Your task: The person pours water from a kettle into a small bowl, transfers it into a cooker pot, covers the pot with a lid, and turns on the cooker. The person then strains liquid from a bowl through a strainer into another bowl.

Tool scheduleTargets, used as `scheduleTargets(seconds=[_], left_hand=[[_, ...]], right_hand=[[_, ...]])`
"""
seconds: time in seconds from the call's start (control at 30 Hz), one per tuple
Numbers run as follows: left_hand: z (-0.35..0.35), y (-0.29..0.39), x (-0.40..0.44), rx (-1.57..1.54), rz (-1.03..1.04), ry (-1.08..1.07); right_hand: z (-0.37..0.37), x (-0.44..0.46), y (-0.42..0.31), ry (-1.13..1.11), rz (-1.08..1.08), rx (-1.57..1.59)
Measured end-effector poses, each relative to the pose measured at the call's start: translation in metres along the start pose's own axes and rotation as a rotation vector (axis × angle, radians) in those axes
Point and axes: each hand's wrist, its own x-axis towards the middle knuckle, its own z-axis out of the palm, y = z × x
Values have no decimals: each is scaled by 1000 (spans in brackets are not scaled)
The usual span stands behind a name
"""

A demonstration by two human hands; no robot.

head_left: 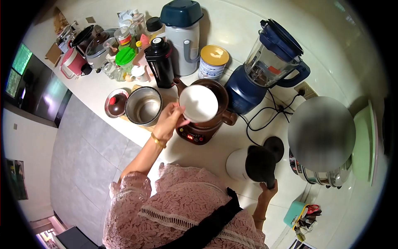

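Observation:
A small white bowl [198,103] is pinched at its rim by my left hand [170,118], its fingers closed. The bowl is over a brown clay pot [216,89], covering part of its opening. That pot sits on a brown electric base [195,137] with a lit red display. My right hand [268,191] is closed around the handle of a white and black kettle [240,164], which rests near the counter's front. A round dark lid [273,149] lies beside the kettle. To the left of the clay pot is an empty metal pot [144,106].
A blue blender [265,62] stands behind on the right, its black cable [259,118] looping across the counter. A black thermos [159,62], a grey flask [182,47] and a yellow-lidded tin [214,60] line the back. A teal holder [295,214] is at lower right.

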Motion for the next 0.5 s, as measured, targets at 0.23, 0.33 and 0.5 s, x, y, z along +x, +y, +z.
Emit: scheduleTargets(seconds=[0.23, 0.33, 0.5], left_hand=[[-17, -54, -51, 18, -168, -134], [-26, -83, -50, 84, -203, -159], [-31, -117, -40, 201, -129, -230]], right_hand=[[14, 10, -39, -95, -80, -187], [20, 13, -74, -165, -207, -369], [40, 3, -135, -254, -476, -624]])
